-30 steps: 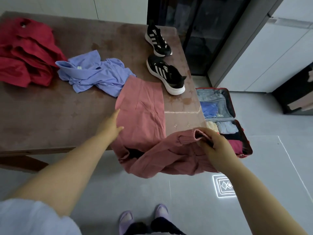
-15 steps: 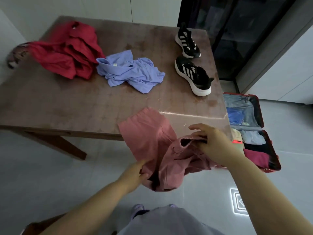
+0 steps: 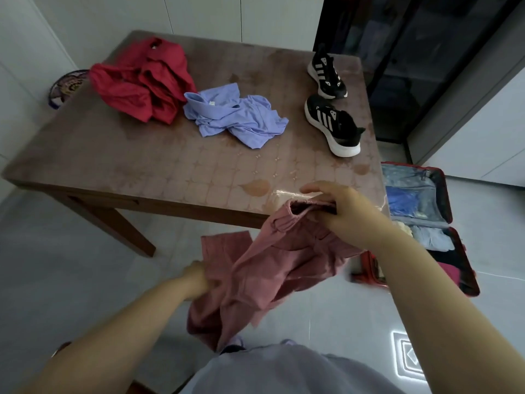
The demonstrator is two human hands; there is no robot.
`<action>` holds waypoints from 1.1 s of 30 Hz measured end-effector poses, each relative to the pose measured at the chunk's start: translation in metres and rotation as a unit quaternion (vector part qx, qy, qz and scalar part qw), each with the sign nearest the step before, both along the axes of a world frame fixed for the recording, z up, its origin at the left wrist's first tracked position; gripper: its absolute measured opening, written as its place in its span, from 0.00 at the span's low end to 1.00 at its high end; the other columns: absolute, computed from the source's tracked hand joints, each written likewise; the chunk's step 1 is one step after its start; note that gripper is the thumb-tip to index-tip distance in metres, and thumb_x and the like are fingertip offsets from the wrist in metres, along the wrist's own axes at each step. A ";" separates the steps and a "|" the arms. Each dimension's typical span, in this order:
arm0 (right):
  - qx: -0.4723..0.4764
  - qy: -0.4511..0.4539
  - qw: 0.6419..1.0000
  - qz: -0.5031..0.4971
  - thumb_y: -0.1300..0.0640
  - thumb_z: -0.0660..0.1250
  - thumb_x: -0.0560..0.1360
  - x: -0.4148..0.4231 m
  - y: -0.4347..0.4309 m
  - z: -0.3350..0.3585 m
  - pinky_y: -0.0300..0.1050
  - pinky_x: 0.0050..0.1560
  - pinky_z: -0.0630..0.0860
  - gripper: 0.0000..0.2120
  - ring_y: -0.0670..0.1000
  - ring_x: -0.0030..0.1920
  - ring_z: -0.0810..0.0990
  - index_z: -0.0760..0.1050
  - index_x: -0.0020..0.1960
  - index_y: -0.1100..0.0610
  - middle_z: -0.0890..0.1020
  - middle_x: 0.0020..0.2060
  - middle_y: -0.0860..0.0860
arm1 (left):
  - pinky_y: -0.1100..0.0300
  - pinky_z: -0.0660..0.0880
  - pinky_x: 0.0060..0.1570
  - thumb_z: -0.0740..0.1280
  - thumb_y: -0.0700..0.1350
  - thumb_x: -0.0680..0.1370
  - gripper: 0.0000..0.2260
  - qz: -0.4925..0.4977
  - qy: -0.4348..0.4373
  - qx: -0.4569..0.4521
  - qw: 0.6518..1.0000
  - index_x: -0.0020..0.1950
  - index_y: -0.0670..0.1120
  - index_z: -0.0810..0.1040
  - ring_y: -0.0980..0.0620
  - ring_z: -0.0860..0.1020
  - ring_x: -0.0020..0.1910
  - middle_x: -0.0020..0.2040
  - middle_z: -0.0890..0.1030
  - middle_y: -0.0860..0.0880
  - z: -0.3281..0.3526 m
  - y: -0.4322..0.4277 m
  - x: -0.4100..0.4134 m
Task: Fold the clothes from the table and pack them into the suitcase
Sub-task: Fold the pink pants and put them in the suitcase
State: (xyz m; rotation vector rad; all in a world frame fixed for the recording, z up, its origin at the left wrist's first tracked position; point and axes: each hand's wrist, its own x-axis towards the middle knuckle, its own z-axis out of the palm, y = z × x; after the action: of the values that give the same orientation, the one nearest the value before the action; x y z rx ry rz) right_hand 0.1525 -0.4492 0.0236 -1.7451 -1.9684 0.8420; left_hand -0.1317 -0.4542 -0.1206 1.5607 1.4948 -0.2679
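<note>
Right hand [image 3: 349,214] pinches the gathered opening of a pink garment [image 3: 272,274] just above the near edge of the table [image 3: 142,160]. Left hand [image 3: 196,278] clutches a lower fold, its fingertips hidden in the cloth. One second earlier the garment lay half spread on the table under a flat left palm. It now hangs clear of the table, bunched between both hands, the flat layout lost. Folding of this piece probably has to begin again. The red garment [image 3: 142,81] and blue shirt [image 3: 235,118] lie crumpled and unfolded near the shoes [image 3: 332,123]. The open suitcase [image 3: 447,200] stands on the floor to the right, partly filled.
</note>
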 end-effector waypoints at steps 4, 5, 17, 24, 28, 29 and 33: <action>0.008 0.003 1.000 0.012 0.63 0.67 0.73 -0.011 -0.002 -0.001 0.39 0.52 0.72 0.20 0.41 0.50 0.77 0.73 0.62 0.48 0.80 0.44 0.42 | 0.68 0.67 0.58 0.66 0.59 0.74 0.26 0.131 -0.246 0.097 0.956 0.69 0.51 0.67 0.53 0.70 0.66 0.68 0.72 0.47 0.048 0.026 0.021; 0.010 0.005 1.000 0.017 0.63 0.68 0.73 -0.014 -0.001 0.001 0.41 0.53 0.73 0.20 0.42 0.50 0.78 0.73 0.62 0.48 0.80 0.44 0.41 | 0.72 0.66 0.57 0.67 0.62 0.72 0.26 0.112 -0.319 0.098 0.936 0.67 0.54 0.67 0.57 0.69 0.66 0.67 0.71 0.51 0.069 0.029 0.027; 0.238 -0.072 0.968 -0.029 0.44 0.72 0.64 -0.015 0.014 0.040 0.60 0.67 0.64 0.32 0.55 0.63 0.72 0.72 0.66 0.53 0.75 0.62 0.52 | 0.74 0.71 0.51 0.70 0.41 0.74 0.11 0.013 -0.319 0.305 0.897 0.55 0.48 0.76 0.65 0.76 0.47 0.49 0.79 0.56 0.168 0.066 0.068; 0.173 0.116 0.950 -0.231 0.48 0.74 0.69 -0.006 -0.016 0.011 0.36 0.54 0.68 0.24 0.43 0.54 0.72 0.71 0.61 0.53 0.75 0.54 0.44 | 0.74 0.70 0.52 0.69 0.41 0.75 0.14 0.085 -0.342 0.302 0.886 0.60 0.45 0.77 0.58 0.76 0.54 0.55 0.79 0.53 0.182 0.068 0.072; 0.144 0.153 0.947 -0.243 0.51 0.75 0.68 -0.008 -0.003 0.005 0.38 0.58 0.69 0.28 0.44 0.57 0.72 0.71 0.65 0.54 0.76 0.55 0.45 | 0.79 0.68 0.50 0.69 0.40 0.75 0.15 0.056 -0.351 0.291 0.888 0.62 0.45 0.76 0.60 0.75 0.54 0.54 0.77 0.57 0.181 0.060 0.080; 0.165 0.137 0.943 -0.255 0.52 0.75 0.68 -0.006 0.000 0.006 0.44 0.61 0.69 0.23 0.46 0.57 0.73 0.74 0.62 0.54 0.78 0.53 0.47 | 0.81 0.68 0.49 0.69 0.40 0.75 0.16 0.047 -0.352 0.285 0.890 0.62 0.46 0.75 0.62 0.75 0.53 0.53 0.77 0.58 0.181 0.058 0.081; 0.247 0.087 0.938 -0.229 0.55 0.75 0.68 0.002 -0.001 0.010 0.34 0.69 0.48 0.07 0.45 0.51 0.72 0.82 0.45 0.51 0.80 0.41 0.42 | 0.77 0.69 0.53 0.71 0.40 0.74 0.17 0.010 -0.335 0.249 0.909 0.60 0.52 0.71 0.67 0.74 0.51 0.52 0.76 0.62 0.179 0.057 0.075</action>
State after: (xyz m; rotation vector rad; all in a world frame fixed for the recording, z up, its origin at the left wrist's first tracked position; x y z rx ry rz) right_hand 0.1540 -0.4504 0.0335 -1.6477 -1.4078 0.2933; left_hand -0.0562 -0.3971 0.0586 1.7723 1.0567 0.6628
